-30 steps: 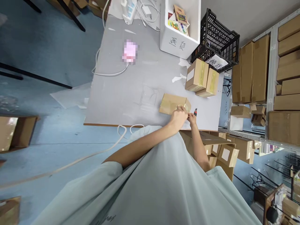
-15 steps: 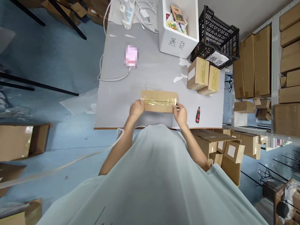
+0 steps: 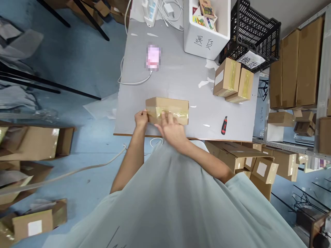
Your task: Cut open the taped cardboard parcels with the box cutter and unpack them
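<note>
A small brown cardboard box (image 3: pixel 176 102) lies near the front edge of the table, with shiny clear tape along its front face. The fingers of my right hand (image 3: pixel 172 131) are spread and press flat on that taped face, the thumb pointing left. Against the box's left end, my left hand (image 3: pixel 141 119) is closed in a pinch at the corner; what is between its fingertips is hidden. A red and black utility knife (image 3: pixel 224 125) rests on the table to the right, apart from both hands.
Two taped boxes (image 3: pixel 228 77) stand at the table's right, before a white bin (image 3: pixel 204 41) and a black crate (image 3: pixel 252 38). A pixelated pink device (image 3: pixel 153 57) with a white cable lies behind. Cartons (image 3: pixel 240 153) sit below the right edge; more fill the shelving.
My right hand has left the box's right end and now lies flat on its taped front. The box has shifted left and turned slightly, showing its left end. The view has also shifted.
</note>
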Available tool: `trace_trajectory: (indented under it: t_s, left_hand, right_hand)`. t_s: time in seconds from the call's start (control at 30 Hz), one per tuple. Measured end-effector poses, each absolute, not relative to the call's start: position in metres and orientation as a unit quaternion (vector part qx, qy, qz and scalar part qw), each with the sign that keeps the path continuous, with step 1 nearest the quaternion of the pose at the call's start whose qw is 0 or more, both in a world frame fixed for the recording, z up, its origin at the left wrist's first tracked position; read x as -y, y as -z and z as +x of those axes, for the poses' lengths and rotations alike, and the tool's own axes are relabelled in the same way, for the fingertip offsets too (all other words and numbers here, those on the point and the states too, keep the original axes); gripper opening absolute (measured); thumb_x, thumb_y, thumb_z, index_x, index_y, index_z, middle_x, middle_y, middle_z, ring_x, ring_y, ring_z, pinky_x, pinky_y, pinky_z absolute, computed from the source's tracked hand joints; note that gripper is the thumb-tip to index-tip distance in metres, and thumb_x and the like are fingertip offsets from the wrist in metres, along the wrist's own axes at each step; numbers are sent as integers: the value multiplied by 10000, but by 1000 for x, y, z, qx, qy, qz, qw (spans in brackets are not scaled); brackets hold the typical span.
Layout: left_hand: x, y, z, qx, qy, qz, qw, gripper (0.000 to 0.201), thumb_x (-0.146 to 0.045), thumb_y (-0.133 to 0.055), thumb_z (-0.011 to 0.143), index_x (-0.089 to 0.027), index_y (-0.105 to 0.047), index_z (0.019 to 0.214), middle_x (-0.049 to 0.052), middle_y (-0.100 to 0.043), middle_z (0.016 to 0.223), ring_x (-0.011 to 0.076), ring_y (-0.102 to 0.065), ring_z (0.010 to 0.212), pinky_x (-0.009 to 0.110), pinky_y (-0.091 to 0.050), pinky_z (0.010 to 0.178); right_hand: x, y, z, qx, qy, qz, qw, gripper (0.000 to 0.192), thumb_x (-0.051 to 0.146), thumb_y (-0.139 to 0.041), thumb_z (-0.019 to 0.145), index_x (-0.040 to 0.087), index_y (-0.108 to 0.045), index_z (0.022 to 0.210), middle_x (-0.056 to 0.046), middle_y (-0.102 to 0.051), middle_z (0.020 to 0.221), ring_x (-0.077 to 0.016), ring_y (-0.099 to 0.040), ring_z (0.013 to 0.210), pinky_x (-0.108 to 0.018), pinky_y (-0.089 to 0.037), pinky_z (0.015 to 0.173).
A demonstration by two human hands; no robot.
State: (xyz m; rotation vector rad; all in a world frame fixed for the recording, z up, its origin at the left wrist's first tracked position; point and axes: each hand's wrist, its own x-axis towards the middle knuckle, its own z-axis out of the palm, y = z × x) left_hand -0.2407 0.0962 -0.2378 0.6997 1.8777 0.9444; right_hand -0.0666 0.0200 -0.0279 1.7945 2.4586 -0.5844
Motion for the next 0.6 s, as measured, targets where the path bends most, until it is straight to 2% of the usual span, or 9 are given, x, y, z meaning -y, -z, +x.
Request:
trace_trajectory:
  t_s: [0.1, 0.2, 0.3, 0.43, 0.53, 0.6]
  left_hand:
    - [-101, 232, -231, -757, -409, 269, 432, 152, -299, -709, 986, -159, -731, 1041, 96, -799, 1014, 221, -757, 1053, 331, -627, 1029]
    - [-108, 220, -210, -730, -432, 294, 440, 298, -231, -749, 944, -128, -776, 1222, 157, -841, 1185, 274, -792, 1213, 410, -614, 1170]
    - [-112, 206, -181, -731, -395, 357, 427, 284, -227, -698, 966, -118, -799, 1208, 176, -848, 1250, 303, -801, 1241, 450, -611, 1201]
    - [-105, 186, -143, -777, -267, 429, 375, 290, -225, -643, 970, -146, -788, 1208, 183, -837, 1315, 335, -798, 1289, 496, -600, 1224]
    - [-106, 175, -113, -805, -211, 443, 333, 439, -205, -705, 866, -102, -754, 1290, 281, -785, 1389, 482, -724, 1409, 701, -517, 1275]
    - [-121, 171, -83, -795, -221, 495, 271, 682, -254, -777, 824, -60, -672, 1470, 332, -662, 1591, 522, -558, 1604, 726, -380, 1380]
  right_hand:
    - [-26, 39, -20, -745, 195, 638, -3, 789, 616, -337, 1238, 54, -478, 1773, -326, -562, 1717, -399, -773, 1320, -473, -737, 956]
    - [-37, 71, 40, -691, 213, 688, -62, 759, 655, -418, 1220, 111, -533, 1738, -304, -552, 1733, -403, -791, 1316, -491, -706, 1027]
    - [-41, 115, 101, -651, 264, 697, -145, 584, 538, -474, 1229, 158, -623, 1647, -243, -673, 1623, -371, -777, 1363, -500, -660, 1119]
    - [-25, 171, 152, -588, 358, 682, -245, 456, 427, -500, 1204, 163, -742, 1487, -206, -808, 1423, -349, -804, 1300, -507, -626, 1172]
    - [-11, 201, 178, -543, 435, 644, -318, 459, 507, -601, 1154, 210, -788, 1449, -172, -810, 1468, -327, -805, 1313, -479, -655, 1155]
    - [-11, 213, 208, -515, 452, 634, -360, 529, 594, -679, 1100, 230, -788, 1468, -167, -777, 1536, -329, -779, 1371, -477, -668, 1146]
